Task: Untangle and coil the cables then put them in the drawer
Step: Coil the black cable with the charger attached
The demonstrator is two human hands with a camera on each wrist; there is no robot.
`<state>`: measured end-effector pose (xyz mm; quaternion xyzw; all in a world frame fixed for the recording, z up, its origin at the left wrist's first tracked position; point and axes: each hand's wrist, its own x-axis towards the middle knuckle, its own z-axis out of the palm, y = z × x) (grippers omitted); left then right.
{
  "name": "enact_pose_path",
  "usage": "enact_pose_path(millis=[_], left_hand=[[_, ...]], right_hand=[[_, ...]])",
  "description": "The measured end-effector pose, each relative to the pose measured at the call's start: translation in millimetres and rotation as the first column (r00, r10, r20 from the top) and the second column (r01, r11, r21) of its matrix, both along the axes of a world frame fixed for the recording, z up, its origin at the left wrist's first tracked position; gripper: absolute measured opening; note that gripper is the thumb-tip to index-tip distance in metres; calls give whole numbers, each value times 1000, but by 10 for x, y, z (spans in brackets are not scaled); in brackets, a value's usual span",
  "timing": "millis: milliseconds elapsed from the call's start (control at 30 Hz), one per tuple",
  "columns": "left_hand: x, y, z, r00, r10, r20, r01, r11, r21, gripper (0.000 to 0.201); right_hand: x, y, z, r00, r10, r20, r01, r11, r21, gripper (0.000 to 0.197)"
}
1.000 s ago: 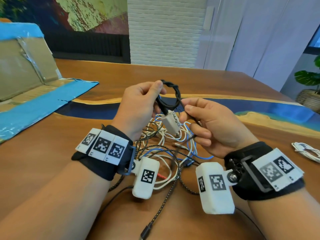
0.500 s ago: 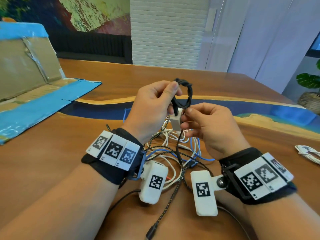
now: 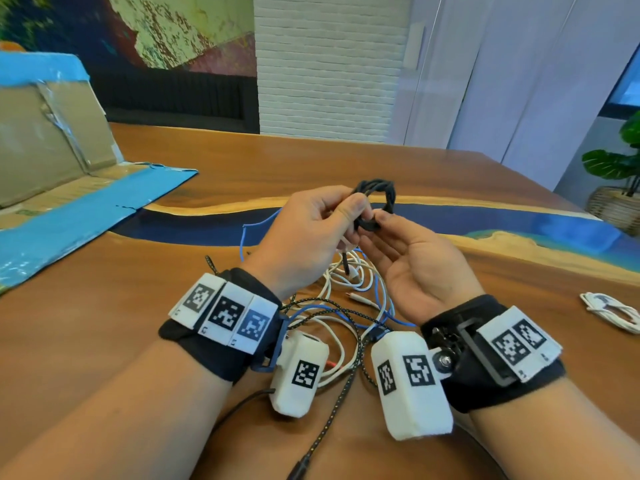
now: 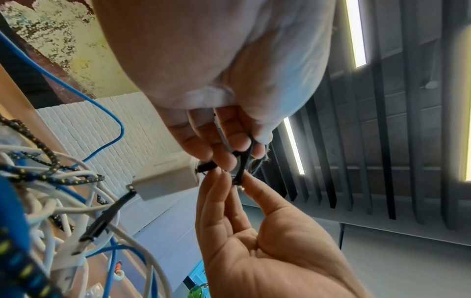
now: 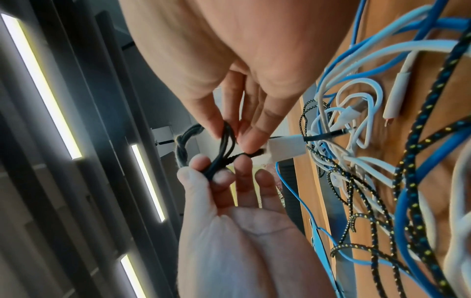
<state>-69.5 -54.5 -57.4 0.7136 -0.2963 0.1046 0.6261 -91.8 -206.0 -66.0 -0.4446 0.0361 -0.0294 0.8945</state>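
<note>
We hold a small black cable coil [image 3: 375, 202] up over the table [image 3: 104, 306] w/ both hands: left hand [image 3: 311, 237] pinches it betw thumb & fingers, right hand [image 3: 415, 265] palm-up, fingertips nipping its lower strands. Tangled cables [image 3: 349, 306] lie below, betw our 2 wrists.
</note>
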Motion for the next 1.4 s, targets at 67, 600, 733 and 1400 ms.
enact_pose_path(millis=[67,600,733,1400], left_hand=[[23,-12,-21,1000,27,-12,-27,1000,-9,28],[85,23,-48,975,63,-214,-78,995,-63,36],[39,2,-39,982,10,-190,-23,998,-65,33],[-11,-33,-43,988,68,-138,-71,997,-13,32]], right_hand=[[-15,8,-6,999,-39,-10,38,995,-97,8],[-45,119,12,980,-131,149,160,965,-208,22],[-28,100,39,969,-173,179,221,929,-298,19],[-5,-61,55,991,3,136,-3,1000,-2,35]])
